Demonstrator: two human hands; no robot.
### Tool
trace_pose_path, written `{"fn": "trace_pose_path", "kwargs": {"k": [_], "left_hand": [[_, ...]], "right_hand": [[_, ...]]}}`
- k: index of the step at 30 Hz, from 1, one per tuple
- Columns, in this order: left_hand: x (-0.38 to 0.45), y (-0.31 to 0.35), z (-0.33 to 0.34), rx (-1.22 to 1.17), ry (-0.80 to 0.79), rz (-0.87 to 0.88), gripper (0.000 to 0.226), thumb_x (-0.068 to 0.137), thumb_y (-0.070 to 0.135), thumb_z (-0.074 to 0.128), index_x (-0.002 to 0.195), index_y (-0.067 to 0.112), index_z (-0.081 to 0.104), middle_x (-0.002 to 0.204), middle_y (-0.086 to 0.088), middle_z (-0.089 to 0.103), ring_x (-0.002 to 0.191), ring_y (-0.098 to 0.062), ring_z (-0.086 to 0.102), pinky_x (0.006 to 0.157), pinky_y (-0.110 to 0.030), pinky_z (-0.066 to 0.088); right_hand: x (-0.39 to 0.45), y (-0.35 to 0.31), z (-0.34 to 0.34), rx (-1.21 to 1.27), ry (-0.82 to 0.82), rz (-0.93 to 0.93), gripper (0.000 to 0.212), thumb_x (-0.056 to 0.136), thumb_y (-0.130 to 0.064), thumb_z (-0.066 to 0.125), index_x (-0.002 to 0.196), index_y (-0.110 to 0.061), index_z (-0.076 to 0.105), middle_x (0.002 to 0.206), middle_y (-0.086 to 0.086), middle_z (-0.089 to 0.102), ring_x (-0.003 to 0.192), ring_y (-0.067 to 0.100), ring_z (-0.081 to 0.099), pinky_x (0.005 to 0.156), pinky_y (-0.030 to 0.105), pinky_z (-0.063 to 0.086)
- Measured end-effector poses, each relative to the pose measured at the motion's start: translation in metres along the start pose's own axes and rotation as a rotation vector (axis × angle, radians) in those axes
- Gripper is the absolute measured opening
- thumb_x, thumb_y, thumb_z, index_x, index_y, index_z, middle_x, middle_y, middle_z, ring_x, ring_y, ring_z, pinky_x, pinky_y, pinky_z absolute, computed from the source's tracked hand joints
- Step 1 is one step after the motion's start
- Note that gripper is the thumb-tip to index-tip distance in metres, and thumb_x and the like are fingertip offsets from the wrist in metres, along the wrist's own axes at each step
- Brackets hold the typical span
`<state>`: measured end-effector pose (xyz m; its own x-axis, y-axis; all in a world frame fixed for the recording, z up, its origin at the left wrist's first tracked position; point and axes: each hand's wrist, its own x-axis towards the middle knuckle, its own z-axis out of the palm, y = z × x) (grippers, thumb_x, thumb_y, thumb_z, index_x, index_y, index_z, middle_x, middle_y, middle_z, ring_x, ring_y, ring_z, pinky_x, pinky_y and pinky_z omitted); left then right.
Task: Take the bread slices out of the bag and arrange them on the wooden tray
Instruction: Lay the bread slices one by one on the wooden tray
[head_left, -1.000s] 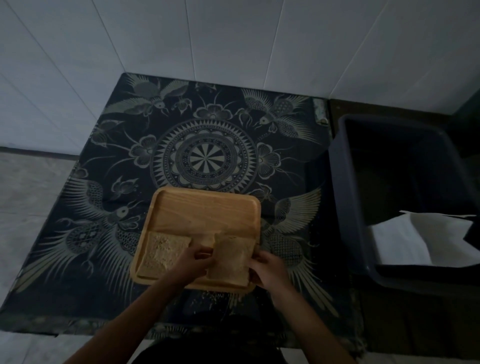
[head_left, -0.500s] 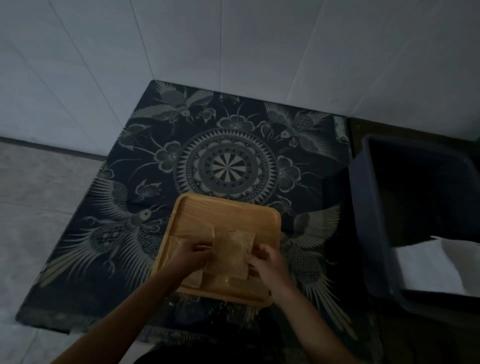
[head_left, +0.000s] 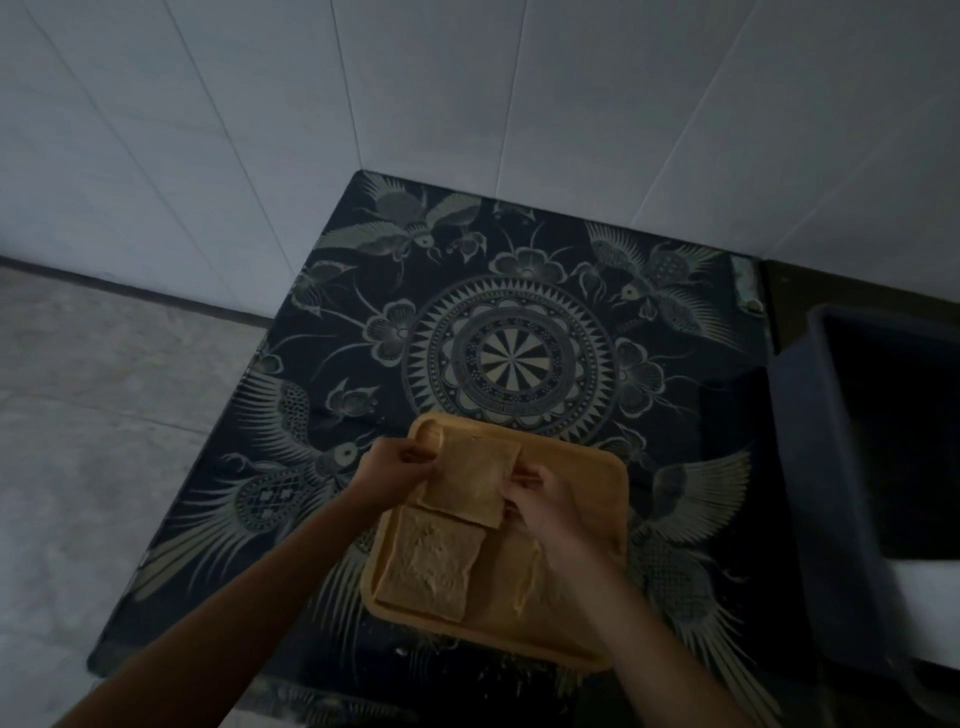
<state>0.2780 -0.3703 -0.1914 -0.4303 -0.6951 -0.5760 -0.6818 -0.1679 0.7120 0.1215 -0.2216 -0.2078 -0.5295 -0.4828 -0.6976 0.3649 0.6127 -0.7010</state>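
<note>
A square wooden tray (head_left: 582, 478) lies on a dark patterned cloth. One bread slice (head_left: 428, 564) rests flat in the tray's near left part. A second bread slice (head_left: 470, 480) is held over the tray's far left part, its near edge overlapping the first slice. My left hand (head_left: 397, 465) pinches its left edge and my right hand (head_left: 535, 493) pinches its right edge. Another pale slice (head_left: 511, 577) seems to lie near right, partly hidden by my right forearm. No bag is in sight.
The dark patterned cloth (head_left: 509, 358) covers a low table against a white tiled wall. A dark plastic tub (head_left: 810, 467) stands at the right with something white inside. Crumbs lie at the cloth's near edge. Grey floor lies to the left.
Both hands have carried the held slice from the tray's near right toward its far left. The camera view has tilted and shifted.
</note>
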Motion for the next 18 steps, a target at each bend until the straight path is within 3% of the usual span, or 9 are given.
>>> {"fn": "trace_pose_path", "kwargs": {"k": [5,8,11,15,18], "left_hand": [[0.02,-0.008,-0.005,0.07,-0.016,-0.008,0.02,0.087,0.02,0.073,0.106,0.017,0.077,0.094,0.001,0.073,0.084,-0.011,0.069,0.067,-0.023,0.053],[0.029,-0.015,-0.007,0.072,-0.029,-0.013,0.018,0.086,0.018,0.074,0.104,0.017,0.077,0.097,-0.003,0.075,0.088,-0.017,0.072,0.079,-0.035,0.061],[0.032,-0.021,-0.009,0.105,-0.019,0.014,0.019,0.084,0.015,0.075,0.102,0.014,0.078,0.095,-0.005,0.076,0.087,-0.017,0.073,0.083,-0.038,0.062],[0.032,-0.025,-0.012,0.162,0.005,0.077,0.015,0.081,0.014,0.077,0.097,0.013,0.08,0.087,0.0,0.078,0.078,-0.009,0.074,0.074,-0.028,0.063],[0.032,-0.028,-0.015,0.187,0.017,0.11,0.015,0.08,0.014,0.078,0.096,0.013,0.08,0.087,0.001,0.079,0.079,-0.007,0.074,0.075,-0.029,0.064]], "right_hand": [[0.016,0.001,0.014,0.037,0.012,0.04,0.03,0.091,-0.013,0.077,0.117,-0.016,0.064,0.116,0.009,0.071,0.104,0.026,0.071,0.091,0.049,0.062],[0.022,0.003,0.018,0.027,0.01,0.06,0.026,0.092,-0.012,0.075,0.113,-0.021,0.063,0.113,0.006,0.071,0.1,0.02,0.071,0.081,0.038,0.064],[0.027,0.005,0.022,0.005,0.0,0.066,0.029,0.093,-0.014,0.073,0.119,-0.02,0.062,0.111,0.002,0.069,0.095,0.013,0.068,0.071,0.027,0.059],[0.032,0.01,0.027,-0.097,0.033,0.021,0.031,0.093,-0.018,0.074,0.122,-0.019,0.064,0.106,-0.004,0.07,0.092,0.011,0.068,0.08,0.036,0.063],[0.032,0.015,0.029,-0.166,0.086,-0.042,0.032,0.091,-0.021,0.077,0.116,-0.029,0.059,0.104,-0.008,0.067,0.095,0.009,0.066,0.09,0.044,0.062]]}}
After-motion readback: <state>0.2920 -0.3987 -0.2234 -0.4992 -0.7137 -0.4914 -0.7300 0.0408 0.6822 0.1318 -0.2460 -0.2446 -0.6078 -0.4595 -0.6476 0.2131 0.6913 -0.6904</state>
